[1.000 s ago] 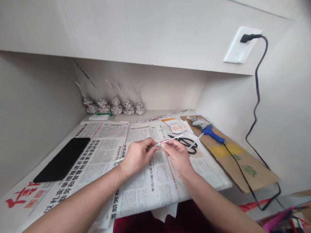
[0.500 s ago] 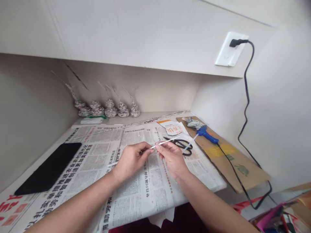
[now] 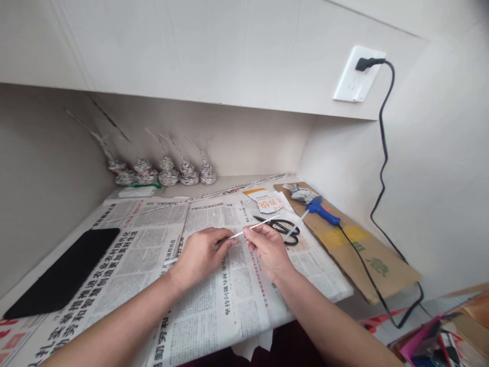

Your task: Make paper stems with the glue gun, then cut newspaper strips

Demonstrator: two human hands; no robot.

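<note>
Both my hands pinch one thin white rolled paper stick [image 3: 240, 234] above the newspaper-covered table. My left hand [image 3: 200, 252] is closed on it, and its far end sticks out past the left wrist. A short way to the right, my right hand [image 3: 267, 250] grips the stick between thumb and fingers, with its thin tip pointing up and right beyond the fingers. Behind the right hand lie black-handled scissors [image 3: 292, 229]. Closer to the right, a blue glue gun [image 3: 324, 211] rests on cardboard, its clear glue stick reaching toward the scissors.
Several woven paper gourds [image 3: 167, 176] stand along the back wall. Long paper sticks [image 3: 214, 192] lie across the newspaper [image 3: 214, 316]. A black mat [image 3: 64, 270] is at the left, cardboard [image 3: 367, 255] at the right. The glue gun's cord [image 3: 384, 153] hangs by the wall socket.
My left hand has slid slightly left along the stick, so the gap between the hands is wider. The whole view has shifted a little; the right hand keeps its pinch.
</note>
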